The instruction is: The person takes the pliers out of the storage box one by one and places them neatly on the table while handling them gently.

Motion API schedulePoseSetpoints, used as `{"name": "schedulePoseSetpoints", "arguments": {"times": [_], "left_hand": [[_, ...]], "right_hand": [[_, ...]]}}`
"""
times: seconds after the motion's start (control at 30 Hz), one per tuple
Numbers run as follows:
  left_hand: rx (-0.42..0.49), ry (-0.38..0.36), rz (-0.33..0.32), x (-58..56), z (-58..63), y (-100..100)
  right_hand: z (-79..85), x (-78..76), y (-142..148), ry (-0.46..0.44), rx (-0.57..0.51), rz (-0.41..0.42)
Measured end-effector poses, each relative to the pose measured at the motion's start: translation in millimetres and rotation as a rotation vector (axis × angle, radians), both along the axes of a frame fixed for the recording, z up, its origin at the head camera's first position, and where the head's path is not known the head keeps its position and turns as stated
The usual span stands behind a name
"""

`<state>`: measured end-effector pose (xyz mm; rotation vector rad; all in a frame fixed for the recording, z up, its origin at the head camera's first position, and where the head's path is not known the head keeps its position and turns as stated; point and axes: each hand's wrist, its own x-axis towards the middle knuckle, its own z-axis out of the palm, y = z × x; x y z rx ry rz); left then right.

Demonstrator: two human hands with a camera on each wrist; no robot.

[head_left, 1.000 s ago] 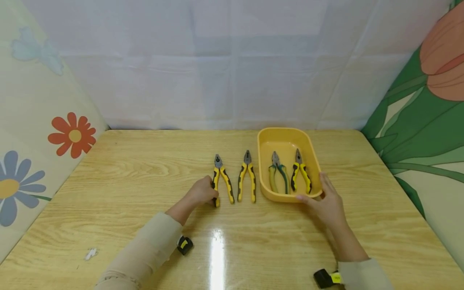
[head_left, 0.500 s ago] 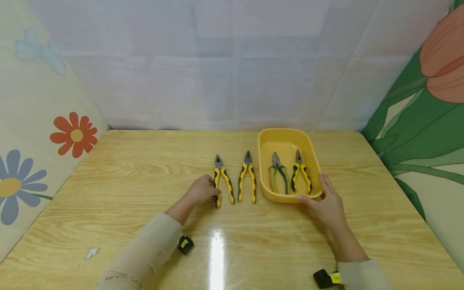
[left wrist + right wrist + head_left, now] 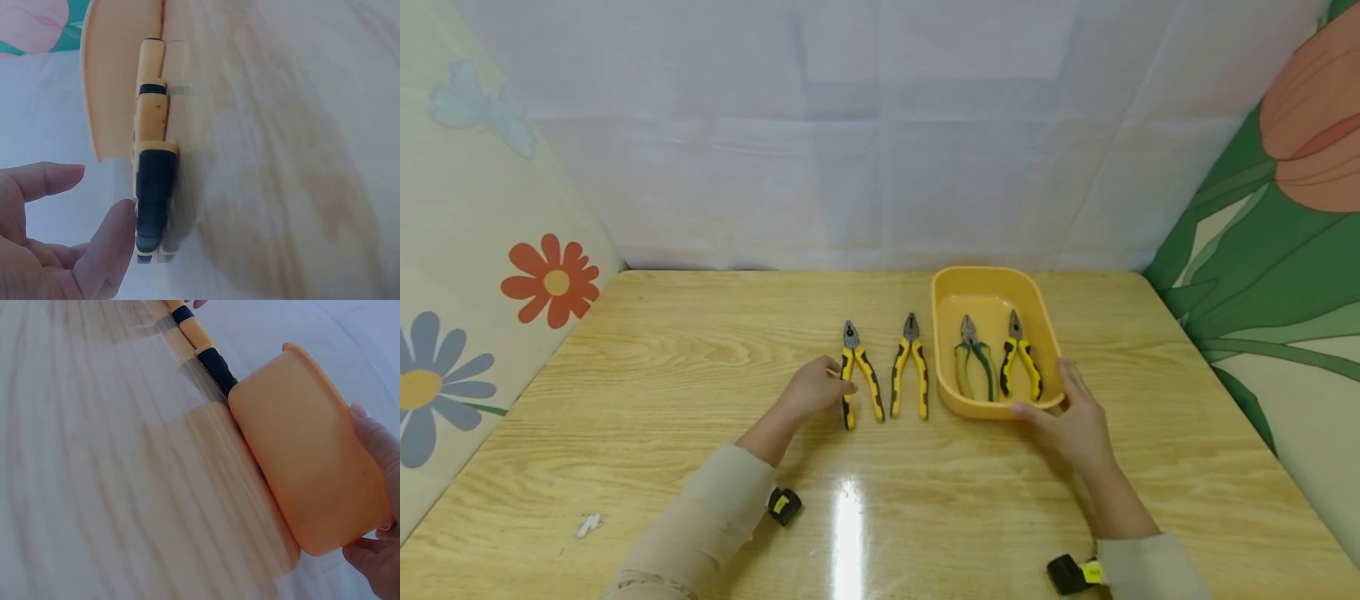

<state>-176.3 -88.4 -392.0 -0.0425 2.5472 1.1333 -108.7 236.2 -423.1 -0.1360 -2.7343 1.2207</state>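
In the head view, two pairs of yellow-and-black pliers lie side by side on the table with their handles spread. My left hand [image 3: 814, 390] is beside the left pair of pliers [image 3: 851, 335], fingers at its left handle. The left wrist view shows the thumb and fingers apart, with one fingertip at the side of the pliers' handle [image 3: 156, 187]. The other pair of pliers [image 3: 912, 327] lies just left of a yellow plastic basin [image 3: 985, 283]. My right hand [image 3: 1081, 423] holds the basin's near right corner between thumb and fingers.
Inside the basin lie green-handled pliers [image 3: 974, 358] and smaller yellow-and-black pliers [image 3: 1021, 358]. Strapped wrist cameras or small black boxes [image 3: 784, 506] show near the sleeves. A white scrap [image 3: 589, 525] lies at the table's front left. A white cloth [image 3: 880, 167] hangs behind.
My left hand has shifted slightly up along the left pliers' handle, uncovering more of its lower end. The pliers, the basin and my right hand stay about where they were.
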Motion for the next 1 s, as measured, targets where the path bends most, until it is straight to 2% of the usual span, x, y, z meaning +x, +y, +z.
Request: {"name": "schedulePoseSetpoints", "arguments": {"times": [0.5, 0.67, 0.77, 1.0], "left_hand": [[0.171, 0.005, -0.043, 4.0, 8.2, 20.1], [0.287, 0.001, -0.031, 7.4, 10.4, 25.6], [0.340, -0.009, -0.047, 8.9, 10.5, 29.3], [0.376, 0.001, -0.095, 7.9, 17.5, 43.0]], "right_hand": [[2.1, -0.1, -1.1, -0.018, -0.008, -0.003], [2.1, 0.2, -1.0, -0.018, -0.010, 0.001], [2.0, 0.7, -1.1, -0.019, -0.012, 0.002], [1.9, 0.5, -1.0, -0.007, -0.008, -0.002]]}}
